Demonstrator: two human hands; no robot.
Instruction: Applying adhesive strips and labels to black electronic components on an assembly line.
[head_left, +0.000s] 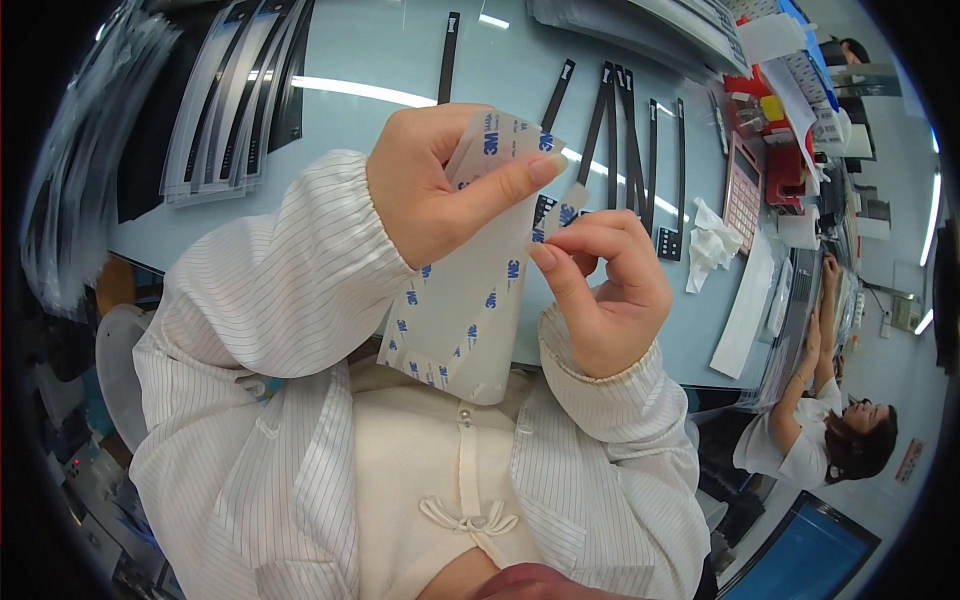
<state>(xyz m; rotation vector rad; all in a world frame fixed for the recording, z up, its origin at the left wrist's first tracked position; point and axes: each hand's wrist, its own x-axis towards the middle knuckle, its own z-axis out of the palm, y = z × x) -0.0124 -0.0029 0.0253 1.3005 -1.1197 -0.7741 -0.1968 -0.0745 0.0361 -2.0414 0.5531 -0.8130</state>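
My left hand (425, 195) grips the upper part of a pale adhesive sheet (465, 320) with blue print, its thumb lying across the front. The sheet hangs tilted in front of my chest, over the table's near edge. At the sheet's right edge, my right hand (615, 285) pinches a narrow printed strip (568, 207) between thumb and fingertips. Whether this strip is still joined to the sheet is hard to make out. Beyond the hands, several thin black strips (597, 130) lie on the table (370, 50).
Clear sleeves with black strips (225, 110) lie at the far left, beside hanging plastic film (85, 170). On the right are a pink calculator (742, 185), crumpled tissue (713, 243), a white paper strip (745, 310) and red bins (785, 165). Another person (815, 430) works farther right.
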